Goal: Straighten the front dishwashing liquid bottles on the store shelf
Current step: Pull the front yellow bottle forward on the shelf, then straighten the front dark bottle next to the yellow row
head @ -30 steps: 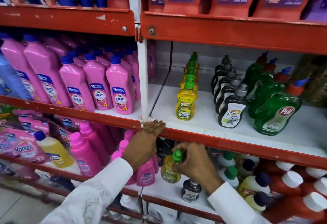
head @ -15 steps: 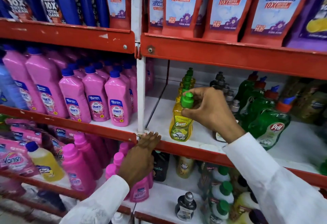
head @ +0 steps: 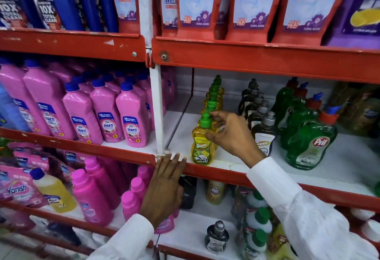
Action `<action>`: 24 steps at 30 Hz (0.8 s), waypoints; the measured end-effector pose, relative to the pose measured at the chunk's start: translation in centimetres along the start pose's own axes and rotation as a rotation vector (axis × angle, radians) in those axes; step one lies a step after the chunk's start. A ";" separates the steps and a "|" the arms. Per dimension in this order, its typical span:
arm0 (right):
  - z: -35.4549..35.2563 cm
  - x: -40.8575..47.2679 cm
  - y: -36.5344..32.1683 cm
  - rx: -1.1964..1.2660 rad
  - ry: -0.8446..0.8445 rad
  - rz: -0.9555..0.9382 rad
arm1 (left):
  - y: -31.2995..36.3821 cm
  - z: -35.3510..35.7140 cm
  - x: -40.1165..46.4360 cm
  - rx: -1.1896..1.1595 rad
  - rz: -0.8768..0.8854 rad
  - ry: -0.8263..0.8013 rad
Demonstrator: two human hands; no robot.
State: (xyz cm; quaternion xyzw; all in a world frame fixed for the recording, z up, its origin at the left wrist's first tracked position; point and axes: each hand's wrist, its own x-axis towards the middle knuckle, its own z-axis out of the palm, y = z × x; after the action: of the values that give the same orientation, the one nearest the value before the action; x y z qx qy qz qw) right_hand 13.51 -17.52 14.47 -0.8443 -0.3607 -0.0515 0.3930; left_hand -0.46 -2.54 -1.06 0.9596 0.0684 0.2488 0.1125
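A yellow dishwashing liquid bottle [head: 202,148] with a green cap stands upright at the front of the middle shelf [head: 226,174], heading a row of like bottles. My right hand [head: 232,136] pinches its neck and cap lightly between thumb and index finger. My left hand [head: 164,187] rests flat against the shelf's red front edge, fingers apart, holding nothing. To the right stand a row of dark bottles [head: 262,136] with grey caps and a row of green Pril bottles [head: 308,140], whose front one leans.
Pink cleaner bottles [head: 131,120] fill the left bay behind a white upright post [head: 157,111]. Bathroom cleaner pouches [head: 197,3] hang on the shelf above. The lower shelf holds mixed bottles, among them a small dark one [head: 217,238] at the front.
My right hand carried the yellow bottle up from the lower shelf and set it at the front of the yellow row; its grip has loosened. My left hand stayed on the shelf edge.
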 end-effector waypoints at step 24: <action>12.7 -16.0 15.3 -0.113 -0.362 0.358 | 6.6 3.0 1.1 -0.051 0.064 -0.029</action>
State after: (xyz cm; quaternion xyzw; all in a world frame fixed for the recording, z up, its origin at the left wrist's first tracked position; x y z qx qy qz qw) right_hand 9.16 -24.31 -9.75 -0.9107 -0.2666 0.1508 0.2773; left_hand 2.47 -9.26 -1.43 0.9616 0.0296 0.2399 0.1299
